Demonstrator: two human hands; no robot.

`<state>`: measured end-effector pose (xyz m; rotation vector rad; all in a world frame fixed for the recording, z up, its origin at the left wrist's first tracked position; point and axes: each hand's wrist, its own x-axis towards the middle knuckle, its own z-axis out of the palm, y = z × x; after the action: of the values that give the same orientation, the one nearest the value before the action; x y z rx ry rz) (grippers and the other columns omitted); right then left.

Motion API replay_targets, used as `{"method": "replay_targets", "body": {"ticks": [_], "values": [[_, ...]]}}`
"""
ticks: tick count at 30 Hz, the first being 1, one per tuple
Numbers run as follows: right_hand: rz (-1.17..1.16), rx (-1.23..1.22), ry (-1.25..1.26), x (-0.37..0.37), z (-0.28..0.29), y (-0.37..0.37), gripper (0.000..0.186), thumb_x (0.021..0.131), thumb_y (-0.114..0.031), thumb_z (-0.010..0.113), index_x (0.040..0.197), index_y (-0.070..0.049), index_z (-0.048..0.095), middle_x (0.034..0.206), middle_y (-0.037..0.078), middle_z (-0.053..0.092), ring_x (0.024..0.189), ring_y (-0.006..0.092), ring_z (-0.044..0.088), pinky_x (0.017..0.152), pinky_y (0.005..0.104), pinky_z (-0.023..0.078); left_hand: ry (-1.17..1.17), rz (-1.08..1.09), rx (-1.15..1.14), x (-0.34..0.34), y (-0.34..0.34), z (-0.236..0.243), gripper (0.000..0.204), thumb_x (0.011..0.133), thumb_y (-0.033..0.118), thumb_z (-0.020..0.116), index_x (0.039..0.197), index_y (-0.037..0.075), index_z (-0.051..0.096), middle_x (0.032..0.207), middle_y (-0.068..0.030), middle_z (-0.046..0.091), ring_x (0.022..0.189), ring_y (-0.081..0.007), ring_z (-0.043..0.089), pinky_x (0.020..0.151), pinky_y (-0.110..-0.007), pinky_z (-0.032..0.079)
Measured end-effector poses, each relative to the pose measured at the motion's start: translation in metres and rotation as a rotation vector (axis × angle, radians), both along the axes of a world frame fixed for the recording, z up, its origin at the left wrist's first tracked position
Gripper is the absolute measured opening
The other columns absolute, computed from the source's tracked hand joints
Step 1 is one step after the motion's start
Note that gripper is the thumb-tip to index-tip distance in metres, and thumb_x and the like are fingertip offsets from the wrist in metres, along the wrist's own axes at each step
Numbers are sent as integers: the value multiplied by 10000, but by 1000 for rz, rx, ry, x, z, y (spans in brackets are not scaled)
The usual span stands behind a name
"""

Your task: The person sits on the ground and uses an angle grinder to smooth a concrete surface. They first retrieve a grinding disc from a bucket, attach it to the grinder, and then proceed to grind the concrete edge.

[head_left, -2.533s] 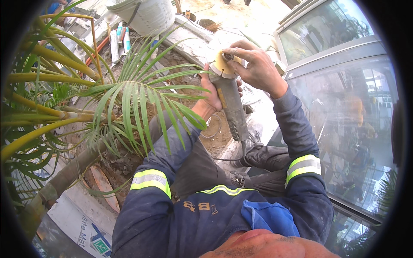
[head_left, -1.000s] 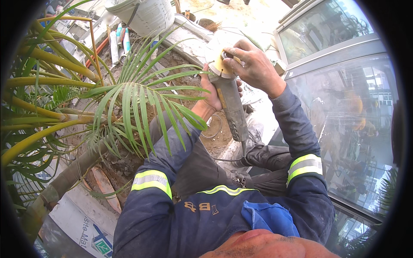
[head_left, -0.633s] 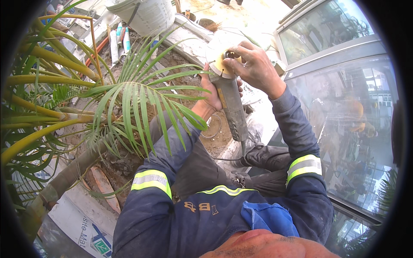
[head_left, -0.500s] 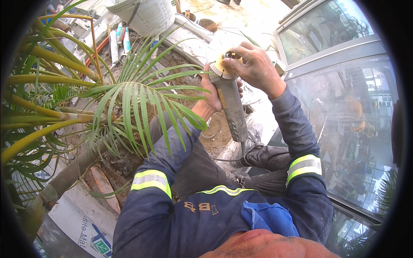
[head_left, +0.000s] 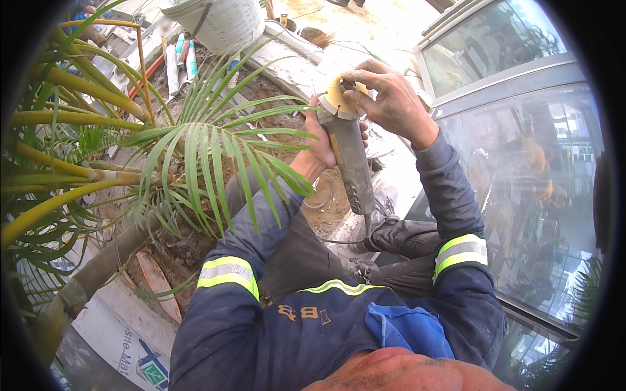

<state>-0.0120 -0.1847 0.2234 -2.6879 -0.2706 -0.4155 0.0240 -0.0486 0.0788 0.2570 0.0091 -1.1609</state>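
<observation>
Grey angle grinder (head_left: 350, 156), round yellow disc (head_left: 337, 96)

The left hand (head_left: 324, 140) is mostly hidden behind the grinder (head_left: 349, 159); its grip cannot be told.

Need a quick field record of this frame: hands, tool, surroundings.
left hand: grips the body of the angle grinder, partly hidden behind it
right hand: fingers on the yellow disc at the tool's head
tool pose: head up, cord end toward the lap
left of hands: palm fronds over soil
top: white bucket
right: glass panel
clothing: navy sleeves, reflective bands
</observation>
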Motion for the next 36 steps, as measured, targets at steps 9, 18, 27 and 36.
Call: {"method": "replay_targets", "body": {"ticks": [9,18,27,36], "values": [[-65,13,3,-6,11,8,302,873,-140,770,1150,-23,746,1085,126,721,839,245,679,778,356,551,-4,-11,-29,0,1,2,997,894,887,234,1242,35,616,913,-181,685,784,-297,688,709,-461,596],[-25,47,33,2,-1,0,257,882,-259,762,1071,-84,769,990,117,702,804,338,684,731,421,533,15,-7,12,-1,0,0,995,893,888,240,1247,35,612,914,-184,682,782,-297,687,712,-461,597],[-86,23,-10,-7,12,12,305,880,-125,760,1170,-32,748,1070,115,712,836,243,691,761,361,561,-7,15,-36,0,2,2,1009,889,894,234,1223,25,625,906,-181,686,777,-294,692,706,-456,601],[-19,8,43,0,4,2,249,879,-212,758,1105,-109,779,1053,90,707,866,313,701,763,412,550,-3,1,11,-1,2,5,1002,896,885,233,1233,24,619,899,-182,687,773,-296,696,703,-458,602]]}}
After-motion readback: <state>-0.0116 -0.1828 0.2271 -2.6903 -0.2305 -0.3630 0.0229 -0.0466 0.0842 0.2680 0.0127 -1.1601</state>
